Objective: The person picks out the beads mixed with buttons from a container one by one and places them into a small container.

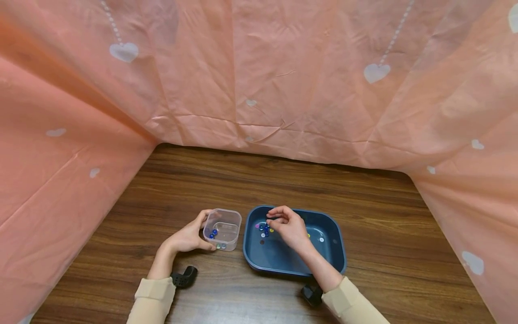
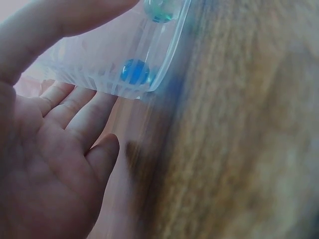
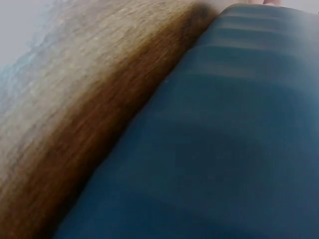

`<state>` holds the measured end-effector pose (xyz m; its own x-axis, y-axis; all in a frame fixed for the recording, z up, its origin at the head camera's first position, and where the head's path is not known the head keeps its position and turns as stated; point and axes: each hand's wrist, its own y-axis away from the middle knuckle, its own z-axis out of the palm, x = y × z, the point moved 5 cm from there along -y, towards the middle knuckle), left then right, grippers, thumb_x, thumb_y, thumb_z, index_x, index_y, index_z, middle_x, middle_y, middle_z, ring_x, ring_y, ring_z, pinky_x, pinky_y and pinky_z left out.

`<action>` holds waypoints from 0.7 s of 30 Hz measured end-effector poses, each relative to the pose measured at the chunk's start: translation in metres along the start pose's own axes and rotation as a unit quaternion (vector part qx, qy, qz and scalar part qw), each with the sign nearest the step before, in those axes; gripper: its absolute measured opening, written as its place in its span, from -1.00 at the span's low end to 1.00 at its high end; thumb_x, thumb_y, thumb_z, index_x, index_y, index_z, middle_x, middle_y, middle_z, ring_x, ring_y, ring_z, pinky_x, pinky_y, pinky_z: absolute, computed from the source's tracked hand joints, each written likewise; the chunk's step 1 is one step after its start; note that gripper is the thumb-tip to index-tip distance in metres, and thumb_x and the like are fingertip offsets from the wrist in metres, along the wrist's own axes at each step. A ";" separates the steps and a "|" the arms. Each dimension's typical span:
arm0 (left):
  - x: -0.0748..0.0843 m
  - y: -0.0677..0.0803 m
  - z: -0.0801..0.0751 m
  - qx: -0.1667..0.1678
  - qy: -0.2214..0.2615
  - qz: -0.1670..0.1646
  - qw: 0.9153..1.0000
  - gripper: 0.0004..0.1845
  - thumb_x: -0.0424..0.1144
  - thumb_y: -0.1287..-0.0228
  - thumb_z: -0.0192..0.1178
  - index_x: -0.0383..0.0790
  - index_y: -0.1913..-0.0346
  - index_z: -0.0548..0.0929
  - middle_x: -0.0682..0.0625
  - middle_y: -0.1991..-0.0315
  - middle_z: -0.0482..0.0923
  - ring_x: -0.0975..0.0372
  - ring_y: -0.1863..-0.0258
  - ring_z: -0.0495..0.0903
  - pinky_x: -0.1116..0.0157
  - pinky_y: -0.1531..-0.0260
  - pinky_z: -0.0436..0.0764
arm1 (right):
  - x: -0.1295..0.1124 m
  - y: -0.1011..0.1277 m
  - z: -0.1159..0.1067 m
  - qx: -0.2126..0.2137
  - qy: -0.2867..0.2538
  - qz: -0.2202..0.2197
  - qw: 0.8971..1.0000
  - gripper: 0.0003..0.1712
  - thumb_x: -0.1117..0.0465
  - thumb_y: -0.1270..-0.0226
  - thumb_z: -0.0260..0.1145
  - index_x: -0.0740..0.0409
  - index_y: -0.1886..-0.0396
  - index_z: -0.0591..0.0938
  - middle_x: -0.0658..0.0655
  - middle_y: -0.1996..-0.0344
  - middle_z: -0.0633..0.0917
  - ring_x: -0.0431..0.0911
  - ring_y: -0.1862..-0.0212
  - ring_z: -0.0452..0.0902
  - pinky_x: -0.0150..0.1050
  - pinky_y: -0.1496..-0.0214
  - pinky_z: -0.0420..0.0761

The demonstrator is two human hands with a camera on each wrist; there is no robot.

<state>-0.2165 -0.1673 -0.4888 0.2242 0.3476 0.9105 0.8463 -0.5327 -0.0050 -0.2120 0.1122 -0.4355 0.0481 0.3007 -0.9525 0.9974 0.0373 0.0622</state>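
My left hand (image 1: pixel 188 236) grips a clear plastic box (image 1: pixel 231 245), thumb on the near side and fingers round the far side. Blue marbles (image 1: pixel 213 233) and greenish clear ones lie inside; the left wrist view shows a blue marble (image 2: pixel 135 72) and a green-tinted marble (image 2: pixel 159 11) through the wall. Over the dark blue tray (image 1: pixel 275 265) hovers my right hand (image 1: pixel 289 227), fingers bent and a gap between thumb and forefinger. Just below its fingertips is a cluster of blue marbles (image 1: pixel 265 232) among small button-like discs. The right wrist view shows mostly the tray's outer wall (image 3: pixel 224 134).
A white disc (image 1: pixel 321 240) and a yellow one lie in the tray's right part, a brown disc (image 1: pixel 262 242) in its left. Box and tray stand side by side on a wooden table (image 1: pixel 194 175). Pink curtains (image 1: pixel 283 90) enclose the back and sides.
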 end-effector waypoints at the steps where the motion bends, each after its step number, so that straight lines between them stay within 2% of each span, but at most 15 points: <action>1: 0.000 0.000 0.000 0.000 0.001 -0.002 1.000 -0.05 -0.37 0.09 0.52 -0.19 -0.34 0.14 -0.28 -0.35 0.30 -0.14 -0.34 0.28 -0.03 -0.20 0.26 | 0.000 0.000 0.000 0.000 0.000 0.001 1.000 -0.76 0.35 -0.17 0.42 0.20 0.14 0.65 0.10 0.21 0.74 -0.17 0.30 0.62 -0.31 0.27 0.53; 12: -0.001 -0.001 0.000 -0.004 0.005 0.002 1.000 -0.04 -0.38 0.10 0.53 -0.16 -0.34 0.15 -0.24 -0.36 0.31 -0.10 -0.32 0.32 0.03 -0.18 0.29 | 0.007 -0.001 0.003 -0.004 0.010 0.002 1.000 -0.74 0.36 -0.17 0.41 0.24 0.12 0.65 0.09 0.23 0.74 -0.18 0.32 0.60 -0.31 0.30 0.50; 21: -0.002 -0.001 0.000 -0.004 0.007 -0.001 1.000 -0.04 -0.36 0.10 0.53 -0.16 -0.35 0.15 -0.24 -0.36 0.31 -0.09 -0.32 0.32 0.03 -0.18 0.29 | 0.010 -0.001 0.004 -0.005 0.002 -0.001 1.000 -0.74 0.38 -0.14 0.42 0.29 0.14 0.64 0.19 0.22 0.74 -0.21 0.36 0.59 -0.35 0.32 0.51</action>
<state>-0.2175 -0.1677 -0.4902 0.2149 0.3383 0.9162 0.8433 -0.5374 0.0006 -0.2123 0.1110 -0.4460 0.0461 0.3041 -0.9515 0.9969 0.0475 0.0635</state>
